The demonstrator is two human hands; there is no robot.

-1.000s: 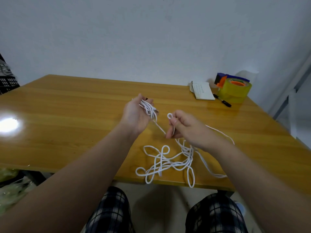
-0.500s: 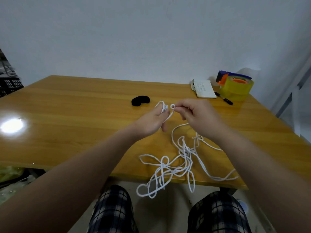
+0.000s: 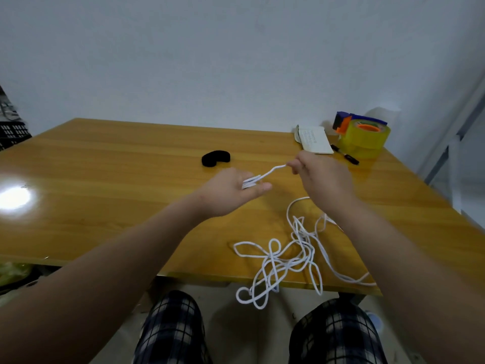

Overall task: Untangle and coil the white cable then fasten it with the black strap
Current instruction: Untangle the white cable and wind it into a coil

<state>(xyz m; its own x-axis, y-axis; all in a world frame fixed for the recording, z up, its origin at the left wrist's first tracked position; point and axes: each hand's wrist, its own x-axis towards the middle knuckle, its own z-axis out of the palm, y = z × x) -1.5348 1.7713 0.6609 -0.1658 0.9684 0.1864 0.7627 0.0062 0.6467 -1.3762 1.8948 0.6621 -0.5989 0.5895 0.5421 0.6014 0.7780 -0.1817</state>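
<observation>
The white cable (image 3: 288,261) lies in a loose tangle at the table's near edge, with some loops hanging over it. My left hand (image 3: 231,195) holds several turns of the cable wound round its fingers. From there a short taut length runs up and right to my right hand (image 3: 320,179), which pinches it above the table. The black strap (image 3: 215,158) lies curled on the table, just beyond my left hand and apart from it.
On the wooden table (image 3: 105,179), at the far right corner, stand a yellow tape dispenser (image 3: 363,136), a white booklet (image 3: 313,139) and a black pen (image 3: 345,154). A bright glare spot (image 3: 14,198) is at the left. My knees in checked trousers are below the table edge.
My right hand has pulled the cable up and to the right, away from my left hand, stretching a short length taut. The tangle has slid toward the table edge and the strap has come into view.
</observation>
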